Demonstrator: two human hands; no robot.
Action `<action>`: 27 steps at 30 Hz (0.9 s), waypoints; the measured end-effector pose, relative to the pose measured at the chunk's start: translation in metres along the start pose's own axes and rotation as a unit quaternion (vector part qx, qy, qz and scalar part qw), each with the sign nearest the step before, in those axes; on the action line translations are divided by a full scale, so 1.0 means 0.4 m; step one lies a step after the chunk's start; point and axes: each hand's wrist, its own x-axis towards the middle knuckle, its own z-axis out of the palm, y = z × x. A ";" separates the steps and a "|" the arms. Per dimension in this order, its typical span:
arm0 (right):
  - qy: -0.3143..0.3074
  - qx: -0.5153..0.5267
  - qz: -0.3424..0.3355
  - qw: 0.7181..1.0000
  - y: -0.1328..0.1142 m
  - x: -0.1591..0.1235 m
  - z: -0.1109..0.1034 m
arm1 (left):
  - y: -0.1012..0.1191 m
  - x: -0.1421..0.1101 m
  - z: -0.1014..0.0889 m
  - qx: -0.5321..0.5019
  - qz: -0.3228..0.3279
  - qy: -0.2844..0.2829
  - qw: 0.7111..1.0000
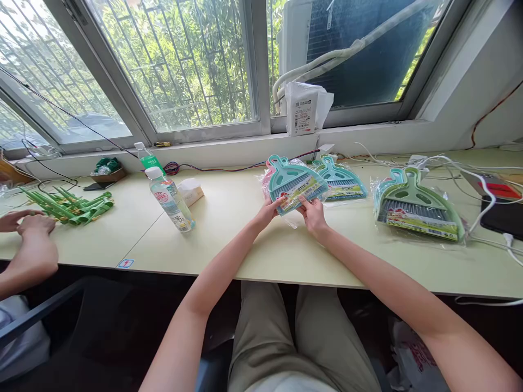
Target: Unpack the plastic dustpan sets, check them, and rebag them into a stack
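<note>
Between my two hands is a teal dustpan and brush set in clear wrap, tilted, with a printed label across its bristles. My left hand grips its lower left edge, and my right hand pinches the lower right edge. A pink piece shows behind its left side. Just behind on the right lies another teal dustpan set, partly covered by the held one. Farther right, a wrapped green dustpan set rests on top of a light blue one.
Two plastic bottles, a clear one in front, stand left beside a small white box. Green stalk-like pieces lie near another person's hands. White cables and a black device occupy the right side. A paper package stands on the sill.
</note>
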 end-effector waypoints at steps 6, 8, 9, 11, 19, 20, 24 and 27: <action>-0.006 -0.016 0.005 1.000 0.001 -0.003 -0.002 | -0.012 -0.005 0.006 0.056 0.021 -0.003 0.998; -0.023 -0.021 0.012 0.999 -0.002 0.002 -0.001 | -0.015 -0.002 0.006 0.055 0.033 0.022 0.998; -0.033 -0.023 0.019 0.999 -0.004 0.005 -0.001 | -0.017 0.000 0.006 0.052 0.037 0.035 0.997; -0.049 -0.029 0.032 0.998 -0.009 0.010 0.000 | -0.018 0.002 0.006 0.044 0.043 0.057 0.996; -0.052 -0.050 0.043 0.996 -0.015 0.015 -0.002 | 0.004 -0.012 0.015 0.060 0.028 0.068 0.995; -0.043 -0.049 0.042 0.997 -0.013 0.015 -0.002 | 0.005 -0.013 0.017 0.063 0.027 0.059 0.996; -0.018 -0.040 0.026 0.999 -0.004 0.013 -0.001 | 0.004 -0.015 0.021 0.068 0.030 0.045 0.996; -0.011 -0.040 0.024 0.999 -0.002 0.014 -0.001 | 0.004 -0.014 0.022 0.071 0.029 0.056 0.995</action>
